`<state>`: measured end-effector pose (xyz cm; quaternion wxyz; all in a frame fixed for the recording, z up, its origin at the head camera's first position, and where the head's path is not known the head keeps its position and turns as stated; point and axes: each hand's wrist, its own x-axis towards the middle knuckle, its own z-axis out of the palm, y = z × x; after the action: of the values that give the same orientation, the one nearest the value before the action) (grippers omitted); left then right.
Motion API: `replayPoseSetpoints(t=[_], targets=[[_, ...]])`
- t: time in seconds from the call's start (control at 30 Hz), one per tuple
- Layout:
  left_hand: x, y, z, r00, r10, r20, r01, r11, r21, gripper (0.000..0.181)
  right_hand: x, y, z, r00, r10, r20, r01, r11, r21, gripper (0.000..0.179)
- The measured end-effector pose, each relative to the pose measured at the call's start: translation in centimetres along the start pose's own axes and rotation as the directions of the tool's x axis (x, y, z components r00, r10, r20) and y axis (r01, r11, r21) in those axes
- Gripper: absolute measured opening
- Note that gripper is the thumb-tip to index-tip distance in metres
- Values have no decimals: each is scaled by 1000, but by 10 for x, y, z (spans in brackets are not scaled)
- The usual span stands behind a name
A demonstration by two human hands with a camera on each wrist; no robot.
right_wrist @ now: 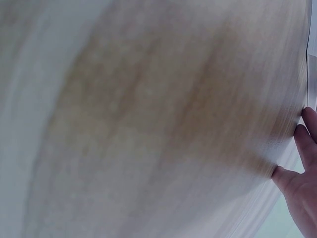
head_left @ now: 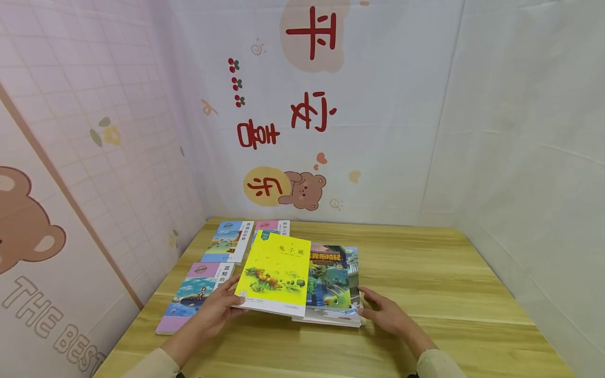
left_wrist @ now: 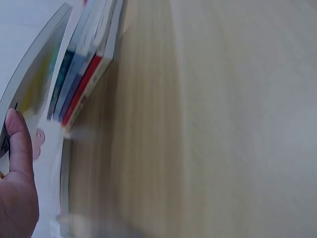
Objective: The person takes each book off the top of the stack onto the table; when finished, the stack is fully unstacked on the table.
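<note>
A yellow picture-covered book [head_left: 274,273] is tilted over the left part of a book stack. My left hand [head_left: 218,310] pinches its lower left corner, thumb on the cover; the left wrist view shows this book [left_wrist: 29,74] lifted at an angle beside the stacked books [left_wrist: 89,64]. Topmost on the stack is a dark blue book [head_left: 331,278] with cartoon creatures, partly covered by the yellow one. At the stack's right edge, my right hand [head_left: 385,313] touches the books with its fingertips. In the right wrist view those fingers [right_wrist: 306,144] reach out near the tabletop.
On the left of the wooden table [head_left: 425,273] lie a pink-and-blue book [head_left: 194,291], a blue-covered book [head_left: 227,240] behind it, and another pink book [head_left: 272,226] partly hidden by the yellow one. Printed cloth walls [head_left: 378,131] stand at the back and sides.
</note>
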<state>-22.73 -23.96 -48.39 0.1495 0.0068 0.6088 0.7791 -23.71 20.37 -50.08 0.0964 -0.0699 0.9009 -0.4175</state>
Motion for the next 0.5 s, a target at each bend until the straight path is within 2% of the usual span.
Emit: replayPoseSetpoints(t=[0.1, 0.27, 0.4, 0.5], targets=[[-14, 2, -15, 1000, -22, -10, 22, 1000, -19, 84, 0, -1, 0, 1000, -3, 5, 3, 1000, 0, 65], [-36, 1, -36, 996, -93, -19, 92, 995, -26, 88, 1, 0, 1, 1000, -4, 6, 4, 1000, -3, 64], [-47, -7, -42, 988, -149, -48, 147, 989, -34, 89, 1, 1, 1, 1000, -4, 0, 4, 1000, -4, 64], [-49, -13, -42, 985, -162, -60, 160, 986, -44, 90, 1, 1, 0, 1000, -9, 1, 9, 1000, -7, 65]])
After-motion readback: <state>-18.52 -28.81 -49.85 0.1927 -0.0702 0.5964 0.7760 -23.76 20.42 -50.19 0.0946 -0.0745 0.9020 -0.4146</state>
